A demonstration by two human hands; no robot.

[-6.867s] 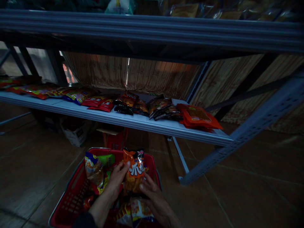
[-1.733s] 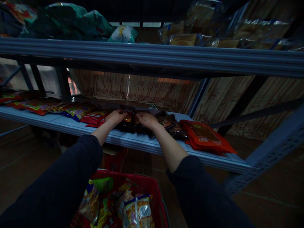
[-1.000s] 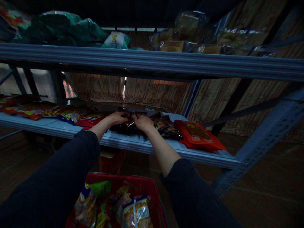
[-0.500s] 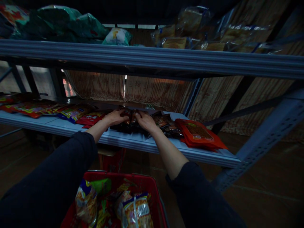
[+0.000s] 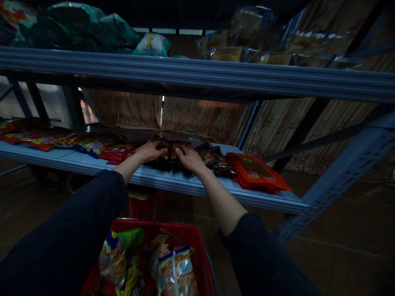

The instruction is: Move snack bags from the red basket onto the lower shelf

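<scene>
Side by side on the lower shelf (image 5: pixel 135 172), both hands are at a pile of dark, shiny snack packets (image 5: pixel 166 162). My left hand (image 5: pixel 150 151) has its thumb and fingers closed on the left part of a dark packet. From the right, my right hand (image 5: pixel 189 158) grips the neighbouring part, its fingertips close to the left ones. Whether both hold one packet or two cannot be made out. Left of them lies a red packet (image 5: pixel 115 153); on the right, more dark packets (image 5: pixel 212 158) and a stack of orange-red packets (image 5: pixel 254 170).
A red basket (image 5: pixel 185 227) with several snack bags (image 5: pixel 179 271) stands below the shelf, between my arms. The upper shelf beam (image 5: pixel 197 74) crosses above my hands, carrying green bags (image 5: pixel 83 28) and clear bags (image 5: pixel 228 53). A slanted upright (image 5: pixel 342 176) stands at right.
The view has shifted very slightly. Both hands keep their place on the dark packets, and nothing else has visibly moved.
</scene>
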